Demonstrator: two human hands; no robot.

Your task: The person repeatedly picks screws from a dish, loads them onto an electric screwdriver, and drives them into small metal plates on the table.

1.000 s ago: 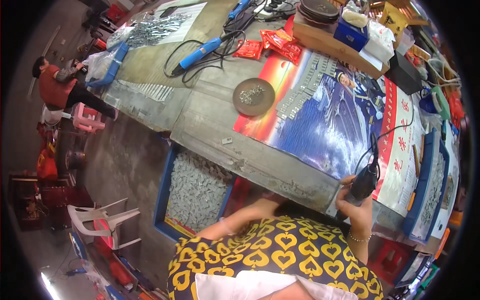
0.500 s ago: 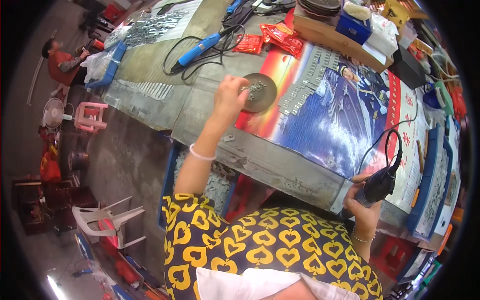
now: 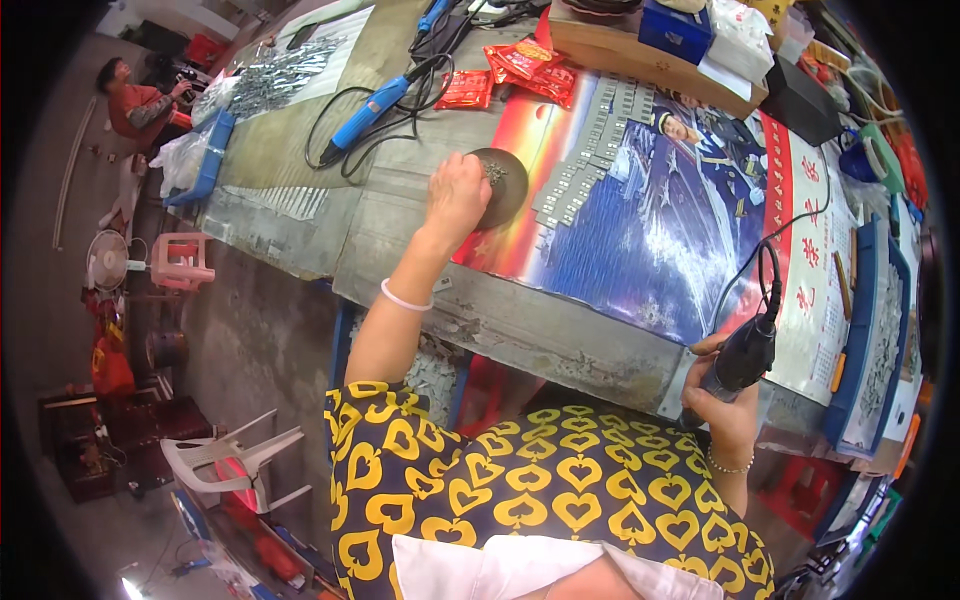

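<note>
My left hand reaches out over a round dark metal dish holding small silvery parts, its fingers curled down at the dish's left rim. Whether it has hold of a part I cannot make out. My right hand stays at the near edge of the bench, closed around a black corded power tool whose cable loops up over the picture mat. Rows of small grey metal pieces lie on the mat just right of the dish.
A blue corded tool and red packets lie further back. Cardboard box at the far edge, blue tray of parts at right. A person sits far left; plastic chairs stand on the floor.
My left arm came up from below the bench and stretched out to the round dish, now resting on its rim. The right hand with the black tool stayed near the bench edge.
</note>
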